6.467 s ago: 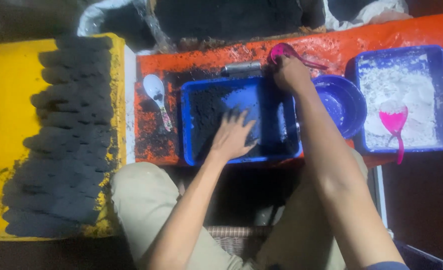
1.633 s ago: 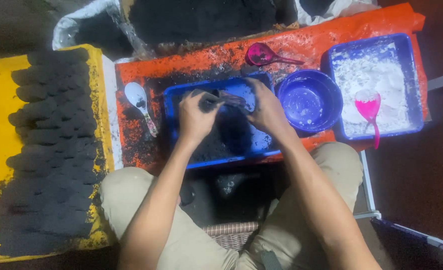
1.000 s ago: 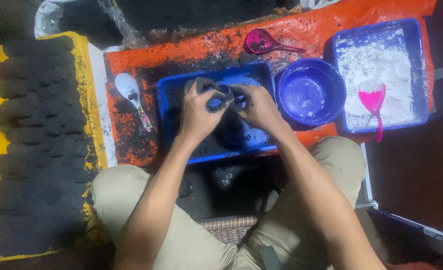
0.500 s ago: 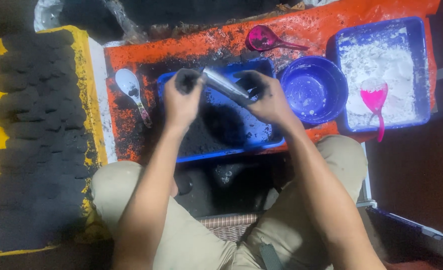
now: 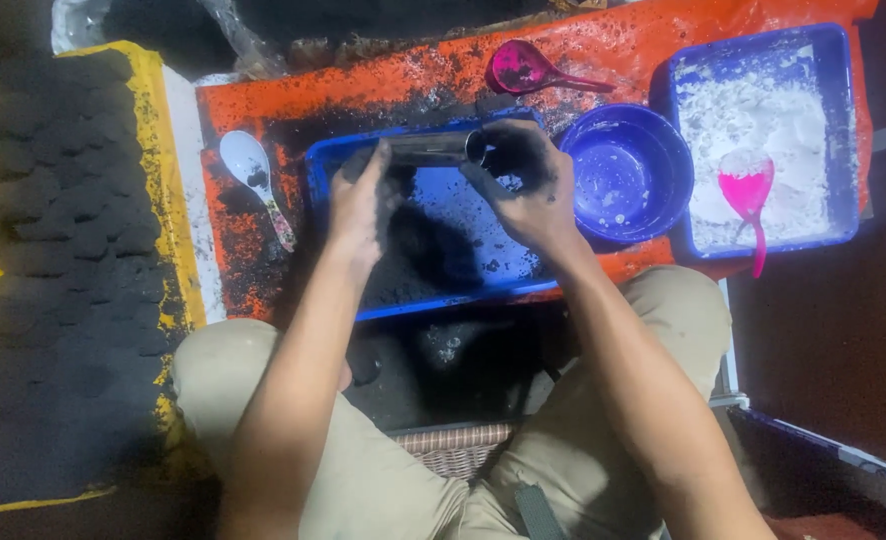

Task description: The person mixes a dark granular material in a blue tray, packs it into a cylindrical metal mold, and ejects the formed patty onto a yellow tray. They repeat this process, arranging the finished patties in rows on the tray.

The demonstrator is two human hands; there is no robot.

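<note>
Tube (image 5: 433, 148): short metal cylinder, held level over the blue tray (image 5: 423, 290) of black powder. Judged rigid, light, slippery with soot. Left hand (image 5: 361, 200) closed round one end, right hand (image 5: 525, 185) cupping the other; ends best gripped.

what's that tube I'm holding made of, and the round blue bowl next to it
The tube looks like metal: grey, with a dull sheen along its side, smeared with black powder. The round blue bowl looks like glossy plastic, judging by its saturated colour and soft highlights.
</note>
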